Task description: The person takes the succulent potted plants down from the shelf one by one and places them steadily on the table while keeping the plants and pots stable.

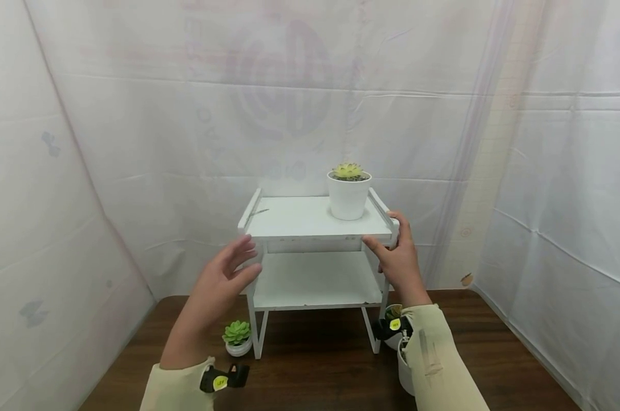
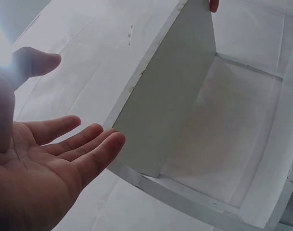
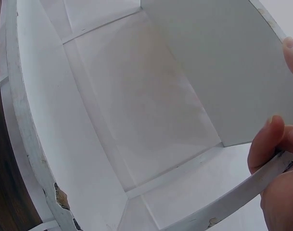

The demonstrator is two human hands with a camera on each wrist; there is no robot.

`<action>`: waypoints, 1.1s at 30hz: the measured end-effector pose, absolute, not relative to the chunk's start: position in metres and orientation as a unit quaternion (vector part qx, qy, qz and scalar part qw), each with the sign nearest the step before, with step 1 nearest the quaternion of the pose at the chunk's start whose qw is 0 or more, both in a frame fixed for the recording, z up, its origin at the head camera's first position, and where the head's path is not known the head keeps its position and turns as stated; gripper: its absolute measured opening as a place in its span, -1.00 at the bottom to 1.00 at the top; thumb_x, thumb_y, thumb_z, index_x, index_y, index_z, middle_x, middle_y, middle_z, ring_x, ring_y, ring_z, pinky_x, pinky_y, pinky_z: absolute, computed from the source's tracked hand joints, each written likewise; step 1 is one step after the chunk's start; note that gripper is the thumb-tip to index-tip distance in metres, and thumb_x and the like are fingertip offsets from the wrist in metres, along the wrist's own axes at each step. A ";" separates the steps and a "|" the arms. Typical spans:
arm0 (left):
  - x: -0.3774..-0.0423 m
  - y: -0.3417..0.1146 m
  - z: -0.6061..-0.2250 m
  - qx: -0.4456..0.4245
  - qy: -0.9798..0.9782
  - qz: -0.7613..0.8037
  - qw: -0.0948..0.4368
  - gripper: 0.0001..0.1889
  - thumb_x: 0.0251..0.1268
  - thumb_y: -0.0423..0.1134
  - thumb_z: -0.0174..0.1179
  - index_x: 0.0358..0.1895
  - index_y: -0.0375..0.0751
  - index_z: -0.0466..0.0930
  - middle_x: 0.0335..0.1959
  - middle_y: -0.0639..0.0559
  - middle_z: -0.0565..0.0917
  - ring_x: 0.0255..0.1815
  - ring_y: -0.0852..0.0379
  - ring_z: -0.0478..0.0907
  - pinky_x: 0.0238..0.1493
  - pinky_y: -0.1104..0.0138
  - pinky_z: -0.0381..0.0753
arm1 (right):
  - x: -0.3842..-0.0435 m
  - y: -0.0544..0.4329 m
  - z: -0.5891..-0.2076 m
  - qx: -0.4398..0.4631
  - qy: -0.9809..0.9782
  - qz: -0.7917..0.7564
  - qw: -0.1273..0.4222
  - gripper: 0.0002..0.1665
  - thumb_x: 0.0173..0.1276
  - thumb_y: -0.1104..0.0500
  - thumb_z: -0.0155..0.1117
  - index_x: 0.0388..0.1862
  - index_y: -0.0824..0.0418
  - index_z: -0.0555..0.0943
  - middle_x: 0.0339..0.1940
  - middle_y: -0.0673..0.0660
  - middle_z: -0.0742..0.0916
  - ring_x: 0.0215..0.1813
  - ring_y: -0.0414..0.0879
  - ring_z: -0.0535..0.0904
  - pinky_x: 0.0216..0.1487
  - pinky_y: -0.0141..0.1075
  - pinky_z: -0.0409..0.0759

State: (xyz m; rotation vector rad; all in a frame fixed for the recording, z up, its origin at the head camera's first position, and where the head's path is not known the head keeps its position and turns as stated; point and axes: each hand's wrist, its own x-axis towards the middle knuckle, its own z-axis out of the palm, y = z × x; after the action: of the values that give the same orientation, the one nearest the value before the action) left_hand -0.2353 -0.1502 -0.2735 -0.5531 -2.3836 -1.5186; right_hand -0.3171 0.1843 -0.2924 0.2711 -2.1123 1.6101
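A white two-tier shelf (image 1: 294, 220) stands on the table. On the right of its top board sits a yellow-green succulent in a white pot (image 1: 348, 196). My right hand (image 1: 399, 264) grips the shelf's front right upright near the top; the right wrist view shows curled fingers (image 3: 265, 144) around that white strip. Beside the front left corner, my left hand (image 1: 221, 279) is spread with its thumb apart and holds nothing. The left wrist view shows its fingertips (image 2: 116, 139) close to the top board (image 2: 165, 91); whether they touch, I cannot tell.
A small green succulent (image 1: 237, 338) stands by the shelf's left foot. More white pots (image 1: 405, 372) stand at the right foot, partly hidden by my right sleeve (image 1: 438, 354). White sheeting (image 1: 289, 114) hangs behind and at both sides of the brown wooden table (image 1: 310, 379).
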 end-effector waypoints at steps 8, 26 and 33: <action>-0.238 -0.143 -0.263 -0.188 -0.820 -0.526 0.125 -0.27 0.37 0.02 0.18 0.51 -0.06 0.08 0.47 -0.09 0.30 0.47 -0.10 0.27 0.36 -0.10 0.33 | -0.294 0.174 -0.277 0.106 -0.771 0.582 0.236 -0.11 0.31 0.07 0.37 0.48 -0.04 0.09 0.06 0.34 0.49 -0.63 -0.15 0.34 -0.63 -0.35 0.44; -0.252 -0.128 -0.250 -0.198 -0.802 -0.551 0.120 -0.27 0.36 0.04 0.19 0.51 0.03 0.09 0.46 -0.04 0.30 0.46 -0.04 0.28 0.39 -0.09 0.29 | -0.319 0.184 -0.294 0.110 -0.769 0.584 0.237 -0.08 0.25 -0.06 0.40 0.45 -0.27 0.09 0.17 0.28 0.44 -0.58 -0.05 0.37 -0.63 -0.29 0.47; -0.255 -0.122 -0.244 -0.204 -0.800 -0.550 0.121 -0.27 0.35 0.05 0.19 0.50 0.06 0.11 0.46 -0.05 0.30 0.46 -0.01 0.30 0.39 -0.05 0.32 | -0.321 0.184 -0.297 0.113 -0.766 0.585 0.244 -0.11 0.24 -0.10 0.40 0.43 -0.29 0.11 0.07 0.30 0.47 -0.62 -0.07 0.36 -0.64 -0.27 0.47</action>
State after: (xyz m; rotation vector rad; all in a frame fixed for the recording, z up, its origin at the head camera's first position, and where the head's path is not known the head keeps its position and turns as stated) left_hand -0.2547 -0.1218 -0.2441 -0.5962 -2.3375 -1.6077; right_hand -0.3207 0.1844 -0.2966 0.3076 -2.0915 1.5970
